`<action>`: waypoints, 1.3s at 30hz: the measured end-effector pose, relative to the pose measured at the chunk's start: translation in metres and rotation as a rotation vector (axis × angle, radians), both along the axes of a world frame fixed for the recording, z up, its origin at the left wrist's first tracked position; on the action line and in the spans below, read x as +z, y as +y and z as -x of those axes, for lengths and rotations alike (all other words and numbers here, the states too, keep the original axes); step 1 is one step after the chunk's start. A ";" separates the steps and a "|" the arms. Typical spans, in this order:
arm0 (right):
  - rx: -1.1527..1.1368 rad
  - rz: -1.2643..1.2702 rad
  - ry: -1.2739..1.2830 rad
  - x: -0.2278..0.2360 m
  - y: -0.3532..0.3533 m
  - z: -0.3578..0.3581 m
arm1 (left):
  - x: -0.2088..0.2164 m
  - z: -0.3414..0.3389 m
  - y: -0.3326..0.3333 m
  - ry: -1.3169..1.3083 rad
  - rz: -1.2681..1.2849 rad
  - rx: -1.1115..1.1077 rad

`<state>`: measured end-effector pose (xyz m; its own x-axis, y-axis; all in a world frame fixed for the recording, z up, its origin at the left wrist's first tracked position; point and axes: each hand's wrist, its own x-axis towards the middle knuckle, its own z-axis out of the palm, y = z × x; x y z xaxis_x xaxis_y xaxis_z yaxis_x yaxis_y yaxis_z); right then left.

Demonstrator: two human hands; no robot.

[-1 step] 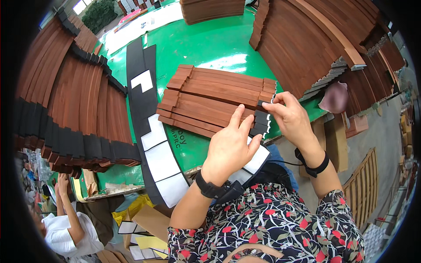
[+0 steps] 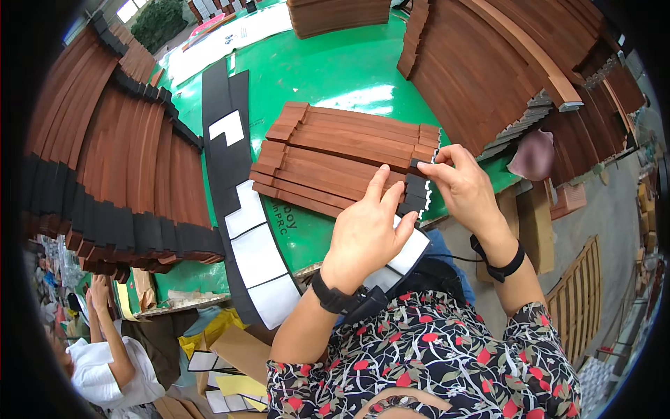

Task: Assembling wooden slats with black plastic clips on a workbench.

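Note:
Two groups of reddish-brown wooden slats (image 2: pixel 335 157) lie side by side on the green table, ends stepped. My left hand (image 2: pixel 363 234) rests on the nearer group, fingers spread, pressing on the wood near its right end and holding nothing. My right hand (image 2: pixel 457 185) is closed in a pinch at the slats' right ends, thumb and fingertips on a small black pad (image 2: pixel 417 163) at a slat end. Just below, several black pads (image 2: pixel 417 187) cover neighbouring slat ends, with white edges showing. The far group's ends are bare brown wood.
Left of the slats lies a long black sheet (image 2: pixel 227 174) with white squares (image 2: pixel 258 255). Tall slat stacks with black ends (image 2: pixel 139 230) stand at left, more slat stacks (image 2: pixel 481 77) at right. A pink cloth (image 2: pixel 532 155) hangs at the right. Another person (image 2: pixel 115 366) is at lower left.

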<state>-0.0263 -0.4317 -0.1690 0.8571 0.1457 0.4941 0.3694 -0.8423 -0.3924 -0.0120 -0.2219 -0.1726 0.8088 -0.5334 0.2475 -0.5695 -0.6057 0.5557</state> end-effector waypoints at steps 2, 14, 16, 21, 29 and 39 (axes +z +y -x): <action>-0.035 0.104 -0.019 0.003 0.001 0.000 | -0.005 -0.004 0.000 -0.025 0.025 0.011; 0.243 -0.109 -0.070 0.030 0.060 0.047 | -0.024 -0.039 0.021 0.581 0.785 0.044; 0.192 0.008 -0.117 0.022 0.070 0.045 | -0.016 -0.040 0.023 0.654 0.811 0.024; 0.120 0.037 -0.080 0.008 0.070 0.034 | -0.008 -0.029 0.038 1.003 1.035 -0.058; 0.113 -0.080 -0.091 0.011 0.076 0.037 | -0.005 0.004 0.055 0.769 0.976 0.060; 0.137 -0.498 0.217 0.016 0.078 0.042 | 0.007 0.031 0.047 0.291 0.700 -0.010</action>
